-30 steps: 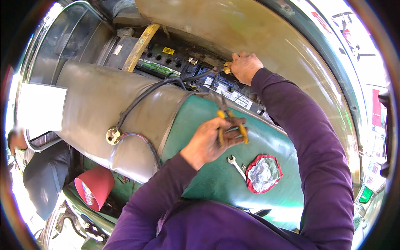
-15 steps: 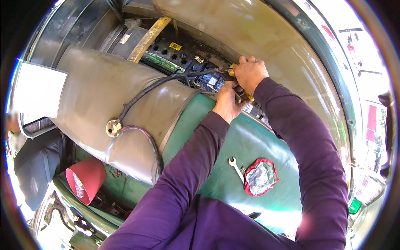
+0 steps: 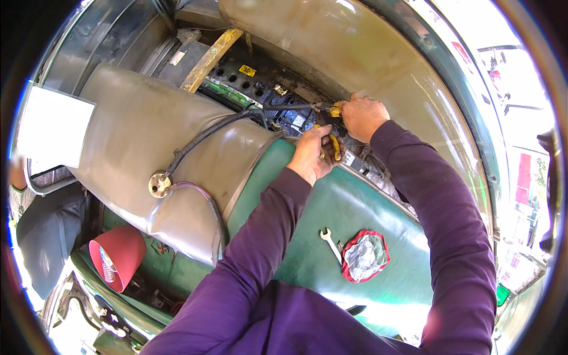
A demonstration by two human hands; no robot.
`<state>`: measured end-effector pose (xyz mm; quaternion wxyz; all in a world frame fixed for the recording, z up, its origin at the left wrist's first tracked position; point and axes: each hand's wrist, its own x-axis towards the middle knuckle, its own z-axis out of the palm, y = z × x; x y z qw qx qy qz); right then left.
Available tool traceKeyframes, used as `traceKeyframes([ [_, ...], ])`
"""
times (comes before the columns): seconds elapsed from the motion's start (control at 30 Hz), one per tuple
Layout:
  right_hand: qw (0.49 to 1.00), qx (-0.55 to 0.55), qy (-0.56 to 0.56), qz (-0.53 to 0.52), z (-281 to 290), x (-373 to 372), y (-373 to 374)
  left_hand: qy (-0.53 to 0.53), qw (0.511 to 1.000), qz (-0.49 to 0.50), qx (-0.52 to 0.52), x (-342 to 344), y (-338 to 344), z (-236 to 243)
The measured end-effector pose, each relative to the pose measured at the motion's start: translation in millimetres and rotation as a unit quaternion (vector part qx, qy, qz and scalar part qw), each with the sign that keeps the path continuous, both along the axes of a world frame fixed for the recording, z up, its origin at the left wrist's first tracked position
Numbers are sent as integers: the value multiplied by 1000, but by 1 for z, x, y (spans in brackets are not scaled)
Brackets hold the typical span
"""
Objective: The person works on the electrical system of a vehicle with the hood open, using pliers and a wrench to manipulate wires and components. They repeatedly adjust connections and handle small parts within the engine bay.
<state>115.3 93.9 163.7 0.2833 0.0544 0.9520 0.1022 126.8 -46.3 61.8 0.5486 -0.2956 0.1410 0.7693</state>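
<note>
My left hand (image 3: 309, 155) is closed around a yellow-handled hand tool (image 3: 336, 147) that looks like pliers; its jaws are hidden. My right hand (image 3: 364, 117), just beyond it to the right, pinches a small yellow piece (image 3: 335, 111) at the end of a black wrapped cable (image 3: 287, 107). I cannot make out what this piece is. Both hands are over the right end of an open bay, where a dark battery (image 3: 245, 86) lies under a yellow metal bar (image 3: 212, 60). The cable runs left to a round metal fitting (image 3: 160, 184) on the brown seat cover.
On the green seat (image 3: 296, 248) lie an open-ended wrench (image 3: 330, 244) and a red-rimmed round cloth-like item (image 3: 366, 257). A red cone-shaped container (image 3: 118, 258) stands at lower left. A brown padded panel (image 3: 414, 94) rises behind the bay.
My hands have moved apart. The left has shifted left and nearer with the yellow-handled tool, now more visible; the right has moved slightly right and nearer.
</note>
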Motion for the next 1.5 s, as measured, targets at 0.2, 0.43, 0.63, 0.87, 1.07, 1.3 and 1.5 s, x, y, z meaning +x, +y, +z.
traceKeyframes([
  [0.2, 996, -83, -20, -10, -12, 6, 25, -35, 999, -15, 31, 0, -15, -3],
  [0.43, 973, -218, -45, 68, -48, 3, 73, -23, 995, -11, 93, 3, -26, -12],
  [0.63, 936, -341, -58, 70, -89, 13, 113, 7, 998, -51, 47, 0, -26, -9],
  [0.87, 867, -471, -85, -136, -127, 27, 135, 10, 996, -73, 49, -1, -24, -11],
  [1.07, 808, -558, -97, -164, -158, 34, 138, 0, 994, -105, 11, -3, -25, -5],
  [1.3, 697, -660, -150, -238, -196, 42, 144, -11, 993, -109, 31, -6, -26, -4],
  [1.5, 697, -657, -168, -233, -190, 35, 145, 1, 994, -102, 37, -6, -24, -5],
])
